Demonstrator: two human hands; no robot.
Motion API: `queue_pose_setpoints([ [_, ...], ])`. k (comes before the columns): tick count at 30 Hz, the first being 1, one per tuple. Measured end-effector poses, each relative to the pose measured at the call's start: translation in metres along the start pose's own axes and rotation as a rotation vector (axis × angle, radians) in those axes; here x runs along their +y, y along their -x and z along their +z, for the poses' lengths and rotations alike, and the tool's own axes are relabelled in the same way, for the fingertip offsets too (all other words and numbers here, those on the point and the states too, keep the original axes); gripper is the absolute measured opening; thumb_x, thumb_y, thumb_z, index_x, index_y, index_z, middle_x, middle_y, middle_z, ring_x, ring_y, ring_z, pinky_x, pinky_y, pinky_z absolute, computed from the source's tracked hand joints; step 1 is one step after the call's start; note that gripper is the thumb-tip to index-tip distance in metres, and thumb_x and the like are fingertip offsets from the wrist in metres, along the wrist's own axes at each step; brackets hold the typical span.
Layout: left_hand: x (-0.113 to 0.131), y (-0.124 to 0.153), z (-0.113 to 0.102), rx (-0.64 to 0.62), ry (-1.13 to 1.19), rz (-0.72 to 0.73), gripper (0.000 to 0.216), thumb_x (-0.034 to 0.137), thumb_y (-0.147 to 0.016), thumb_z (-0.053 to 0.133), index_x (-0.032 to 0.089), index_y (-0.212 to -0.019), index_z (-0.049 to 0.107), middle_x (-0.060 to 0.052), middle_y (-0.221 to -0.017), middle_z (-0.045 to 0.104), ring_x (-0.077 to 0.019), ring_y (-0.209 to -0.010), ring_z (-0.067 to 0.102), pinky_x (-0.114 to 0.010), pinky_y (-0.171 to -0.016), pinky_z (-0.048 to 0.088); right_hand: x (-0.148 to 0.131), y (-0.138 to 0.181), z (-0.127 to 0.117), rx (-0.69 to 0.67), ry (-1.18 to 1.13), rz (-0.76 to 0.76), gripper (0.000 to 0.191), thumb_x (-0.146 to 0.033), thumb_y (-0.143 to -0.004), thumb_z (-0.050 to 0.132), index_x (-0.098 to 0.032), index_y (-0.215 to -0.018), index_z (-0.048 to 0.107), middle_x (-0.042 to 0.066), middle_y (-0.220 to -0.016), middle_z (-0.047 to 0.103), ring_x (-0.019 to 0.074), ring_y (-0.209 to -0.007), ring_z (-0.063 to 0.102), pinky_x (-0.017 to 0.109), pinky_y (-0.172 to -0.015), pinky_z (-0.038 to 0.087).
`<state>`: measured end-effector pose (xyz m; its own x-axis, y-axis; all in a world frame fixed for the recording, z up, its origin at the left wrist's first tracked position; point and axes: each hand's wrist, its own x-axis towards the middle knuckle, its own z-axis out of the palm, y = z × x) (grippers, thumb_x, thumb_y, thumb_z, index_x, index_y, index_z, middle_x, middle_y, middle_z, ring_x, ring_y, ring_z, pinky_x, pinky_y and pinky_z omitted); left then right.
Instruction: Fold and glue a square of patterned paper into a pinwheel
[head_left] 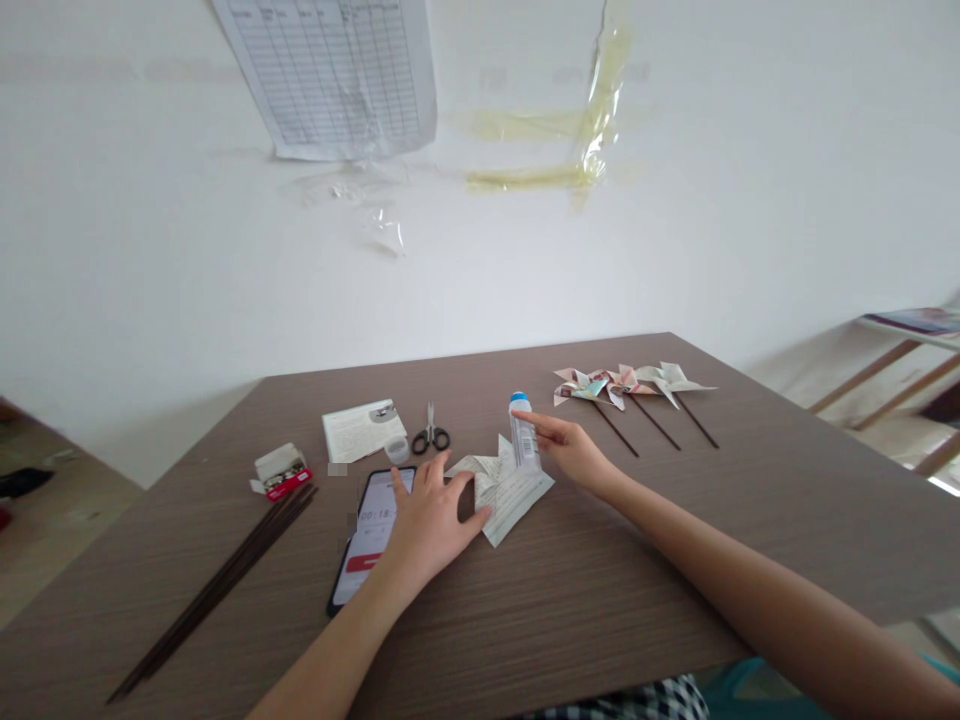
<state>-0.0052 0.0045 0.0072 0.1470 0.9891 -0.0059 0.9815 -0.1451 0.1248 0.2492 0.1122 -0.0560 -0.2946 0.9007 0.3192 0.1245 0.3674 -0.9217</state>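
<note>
Table [637, 590]: folded paper [517, 503] about mid, left hand [431, 515] on its left side, glue bottle [525, 447] at its far right part, right hand [574, 455] to bottle's right, fingers across it. Phone [375, 525] left, partly under left hand. Scissors [431, 436] beyond; cap [397, 450], then sheets [354, 432] left of them. Box [285, 477] farther left, sticks [217, 588] nearer. Three pinwheels [624, 379] far right.

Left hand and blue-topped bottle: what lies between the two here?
The folded paper does: in the head view it spans the stretch from the left hand to the blue-topped bottle.
</note>
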Motion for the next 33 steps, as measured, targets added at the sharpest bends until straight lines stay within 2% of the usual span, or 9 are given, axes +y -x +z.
queue_pose_setpoints([
  [3, -0.001, 0.0, 0.0, -0.006, 0.006, 0.002, 0.045, 0.045, -0.107, 0.073, 0.029, -0.149, 0.08, -0.02, -0.183, 0.052, -0.0464, -0.172, 0.045, -0.088, -0.139, 0.017, -0.003, -0.001, -0.005, 0.001, 0.045, 0.004, 0.05, -0.034, -0.097, 0.072, -0.027, -0.145, 0.086, 0.007, -0.148, 0.084, 0.0347, -0.14, 0.077, 0.058, -0.13, 0.054],
  [6, -0.002, -0.001, 0.0, 0.0, 0.012, 0.009, 0.045, 0.045, -0.108, 0.073, 0.028, -0.149, 0.08, -0.021, -0.182, 0.052, -0.0471, -0.171, 0.046, -0.09, -0.138, 0.017, -0.004, -0.003, -0.004, 0.031, 0.105, -0.007, 0.049, -0.034, -0.1, 0.069, -0.026, -0.146, 0.085, 0.007, -0.139, 0.087, 0.0352, -0.131, 0.08, 0.06, -0.124, 0.058],
  [13, -0.003, -0.001, -0.003, -0.007, -0.016, -0.018, 0.043, 0.044, -0.108, 0.074, 0.029, -0.147, 0.08, -0.02, -0.182, 0.053, -0.0446, -0.171, 0.046, -0.089, -0.137, 0.02, -0.011, -0.016, 0.0, 0.051, 0.24, -0.12, 0.044, -0.029, -0.103, 0.066, -0.025, -0.141, 0.088, 0.013, -0.134, 0.087, 0.032, -0.117, 0.082, 0.048, -0.105, 0.066],
  [18, -0.004, 0.0, -0.002, 0.0, -0.025, -0.025, 0.043, 0.045, -0.107, 0.073, 0.029, -0.147, 0.08, -0.02, -0.183, 0.052, -0.0459, -0.17, 0.047, -0.089, -0.137, 0.022, -0.015, -0.037, 0.004, 0.016, 0.363, -0.182, 0.042, -0.018, -0.101, 0.067, -0.03, -0.134, 0.09, 0.011, -0.134, 0.086, 0.0306, -0.122, 0.081, 0.049, -0.112, 0.063],
  [23, -0.005, 0.0, -0.005, -0.004, -0.028, -0.043, 0.043, 0.043, -0.107, 0.074, 0.029, -0.147, 0.08, -0.019, -0.183, 0.052, -0.0469, -0.169, 0.048, -0.09, -0.136, 0.023, -0.02, -0.069, 0.015, -0.023, 0.427, -0.186, 0.04, -0.015, -0.102, 0.068, -0.031, -0.129, 0.092, 0.009, -0.136, 0.085, 0.0292, -0.122, 0.082, 0.044, -0.111, 0.063],
  [33, -0.01, 0.002, -0.009, -0.021, -0.076, -0.065, 0.044, 0.043, -0.111, 0.068, 0.028, -0.152, 0.078, -0.02, -0.184, 0.051, -0.0455, -0.17, 0.048, -0.091, -0.135, 0.024, -0.026, -0.114, 0.049, -0.175, 0.516, -0.193, 0.052, -0.005, -0.101, 0.06, -0.029, -0.135, 0.09, 0.006, -0.138, 0.086, 0.024, -0.122, 0.081, 0.033, -0.109, 0.06],
])
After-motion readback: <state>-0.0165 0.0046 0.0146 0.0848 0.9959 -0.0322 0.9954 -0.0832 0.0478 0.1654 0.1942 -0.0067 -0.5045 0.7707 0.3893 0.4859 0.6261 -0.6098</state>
